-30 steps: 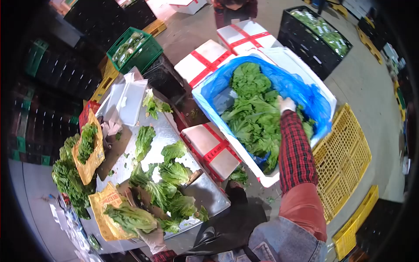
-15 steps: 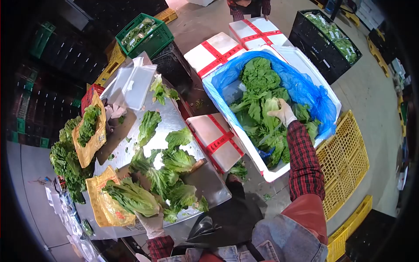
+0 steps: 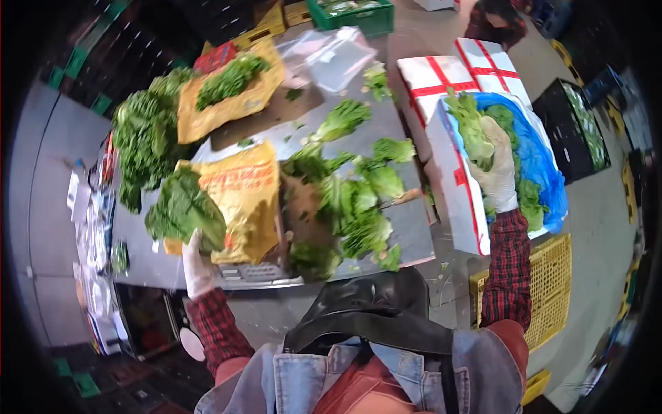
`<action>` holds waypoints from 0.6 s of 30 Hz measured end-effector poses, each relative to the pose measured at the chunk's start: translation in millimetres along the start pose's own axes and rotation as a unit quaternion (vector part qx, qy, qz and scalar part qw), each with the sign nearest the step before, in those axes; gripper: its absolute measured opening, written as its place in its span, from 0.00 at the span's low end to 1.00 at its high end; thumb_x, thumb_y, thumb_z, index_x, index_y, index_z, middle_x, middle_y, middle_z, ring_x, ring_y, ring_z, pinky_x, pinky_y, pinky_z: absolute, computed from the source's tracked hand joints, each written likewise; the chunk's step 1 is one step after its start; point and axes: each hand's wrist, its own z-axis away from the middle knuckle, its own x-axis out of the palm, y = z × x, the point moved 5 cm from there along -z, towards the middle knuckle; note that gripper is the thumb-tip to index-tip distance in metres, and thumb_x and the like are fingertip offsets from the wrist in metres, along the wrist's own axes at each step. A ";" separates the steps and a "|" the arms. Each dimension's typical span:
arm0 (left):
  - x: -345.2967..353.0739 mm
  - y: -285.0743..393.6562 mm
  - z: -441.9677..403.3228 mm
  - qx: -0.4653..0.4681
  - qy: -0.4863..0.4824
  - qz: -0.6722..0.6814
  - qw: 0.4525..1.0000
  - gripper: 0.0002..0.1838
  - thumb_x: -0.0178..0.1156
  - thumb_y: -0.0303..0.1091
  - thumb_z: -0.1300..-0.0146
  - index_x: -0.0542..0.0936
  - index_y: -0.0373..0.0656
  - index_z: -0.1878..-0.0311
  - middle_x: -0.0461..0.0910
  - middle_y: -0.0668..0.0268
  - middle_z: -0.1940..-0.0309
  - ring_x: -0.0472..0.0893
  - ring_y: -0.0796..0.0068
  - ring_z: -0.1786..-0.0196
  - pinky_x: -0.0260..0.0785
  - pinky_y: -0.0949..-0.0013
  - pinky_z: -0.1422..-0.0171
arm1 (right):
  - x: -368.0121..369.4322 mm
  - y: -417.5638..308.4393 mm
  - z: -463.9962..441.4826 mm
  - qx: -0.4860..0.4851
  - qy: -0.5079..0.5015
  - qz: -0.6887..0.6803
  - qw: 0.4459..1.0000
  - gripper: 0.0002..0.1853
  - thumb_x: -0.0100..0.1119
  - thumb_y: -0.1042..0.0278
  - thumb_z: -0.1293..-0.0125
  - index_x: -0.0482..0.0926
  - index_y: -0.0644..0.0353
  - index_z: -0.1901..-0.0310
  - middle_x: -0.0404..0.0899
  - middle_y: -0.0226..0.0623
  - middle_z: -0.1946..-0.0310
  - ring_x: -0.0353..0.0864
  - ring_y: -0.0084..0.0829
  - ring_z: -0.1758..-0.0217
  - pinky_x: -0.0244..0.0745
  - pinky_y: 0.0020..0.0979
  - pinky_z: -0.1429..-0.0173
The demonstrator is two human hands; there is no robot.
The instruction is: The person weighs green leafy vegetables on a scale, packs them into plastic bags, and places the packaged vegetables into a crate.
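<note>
My left hand point(image 3: 198, 265), in a pale glove, holds a leafy green lettuce head point(image 3: 183, 210) over the near left of the metal table, beside a yellow printed bag point(image 3: 252, 186). My right hand point(image 3: 498, 165), also gloved, grips a lighter green lettuce point(image 3: 467, 127) by its base, above the left side of a white foam box point(image 3: 453, 200). Blue plastic film point(image 3: 549, 165) lines that box, and more lettuce point(image 3: 529, 200) lies inside. Loose leaves point(image 3: 358, 193) cover the middle of the table.
Lettuce heads point(image 3: 148, 131) are piled at the table's left, beside another yellow bag point(image 3: 196, 124). Clear plastic sheets point(image 3: 338, 62) lie at the back. Taped foam boxes point(image 3: 438, 76), a yellow crate point(image 3: 552, 276) and a black crate point(image 3: 572, 127) stand right. A person point(image 3: 495, 24) is behind the boxes.
My right hand has lifted a lettuce from inside the foam box. My left hand has moved left with its lettuce, off the yellow bag's right side. The view has turned left.
</note>
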 end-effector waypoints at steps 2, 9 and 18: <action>-6.4 28.3 -1.0 0.033 0.008 -0.052 0.998 0.22 0.63 0.34 0.32 0.74 0.40 0.36 0.80 0.65 0.44 0.80 0.72 0.45 0.74 0.65 0.43 | 34.0 -62.8 -18.1 -0.057 -0.021 -0.012 0.998 0.40 0.70 0.74 0.50 0.69 0.56 0.32 0.69 0.46 0.34 0.66 0.47 0.28 0.64 0.40 0.26; -85.8 10.6 -62.7 -0.015 -0.068 -0.151 0.986 0.23 0.67 0.34 0.37 0.77 0.39 0.40 0.83 0.66 0.51 0.84 0.74 0.54 0.76 0.70 0.50 | 215.0 -315.5 -8.0 -0.376 0.020 0.064 0.924 0.26 0.58 0.57 0.36 0.72 0.39 0.35 0.68 0.36 0.31 0.64 0.46 0.25 0.62 0.59 0.27; -60.7 -25.0 -77.8 -0.032 -0.100 -0.001 0.994 0.27 0.71 0.34 0.39 0.74 0.39 0.38 0.82 0.64 0.56 0.83 0.73 0.58 0.76 0.70 0.57 | 433.5 -389.6 85.7 -0.412 -0.221 0.109 0.877 0.35 0.57 0.61 0.37 0.62 0.42 0.26 0.58 0.39 0.24 0.56 0.49 0.22 0.59 0.65 0.28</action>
